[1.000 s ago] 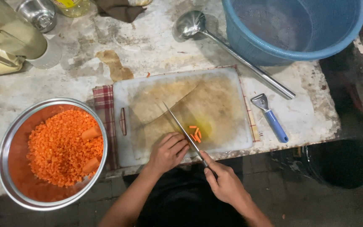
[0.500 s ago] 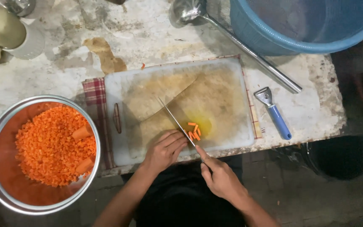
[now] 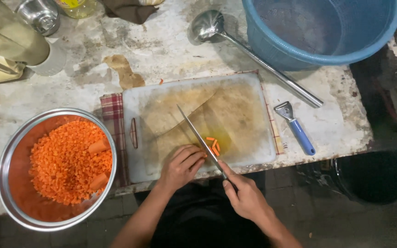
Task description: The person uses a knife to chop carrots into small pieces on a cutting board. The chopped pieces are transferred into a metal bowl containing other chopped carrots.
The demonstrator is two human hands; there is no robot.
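A stained white cutting board (image 3: 244,101) lies on a checked cloth (image 3: 112,108) on the worn counter. My right hand (image 3: 244,195) grips the handle of a long knife (image 3: 195,131), whose blade slants up and left across the board. A few small orange carrot pieces (image 3: 213,144) lie just right of the blade. My left hand (image 3: 180,166) rests curled on the board's near edge, left of the blade, fingertips close to the pieces. Whether it pins carrot beneath the fingers is hidden.
A steel bowl (image 3: 12,151) full of diced carrot (image 3: 67,163) sits at left. A blue-handled peeler (image 3: 297,128) lies right of the board. Behind are a long steel ladle (image 3: 253,55), a big blue tub (image 3: 322,32), a metal cup (image 3: 40,14) and a cream-coloured jug (image 3: 10,39).
The view has shifted slightly. The knife and both hands stay at the board's near edge, with the carrot pieces still beside the blade.
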